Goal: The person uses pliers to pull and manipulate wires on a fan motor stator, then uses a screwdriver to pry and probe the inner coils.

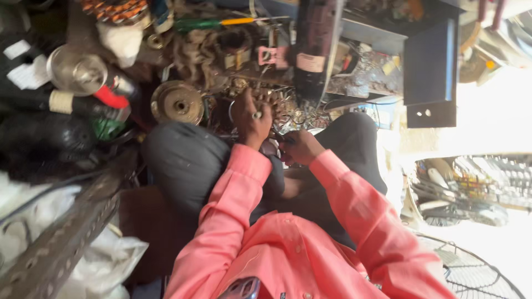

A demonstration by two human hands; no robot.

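Observation:
I sit with my knees in dark trousers apart, wearing a pink long-sleeved shirt. My left hand (252,119), with a ring on one finger, reaches forward and grips a round motor part with copper windings (277,102) that lies between my knees. My right hand (299,147) is closed around a small dark tool (280,138) whose tip points at that part. What the tool is exactly I cannot tell.
A round metal pulley disc (177,102) lies left of the part. A green-handled screwdriver (213,23) and a dark upright bottle (311,50) are further ahead. A perforated metal angle bar (61,238) runs at the lower left. A fan guard (476,271) sits at the lower right.

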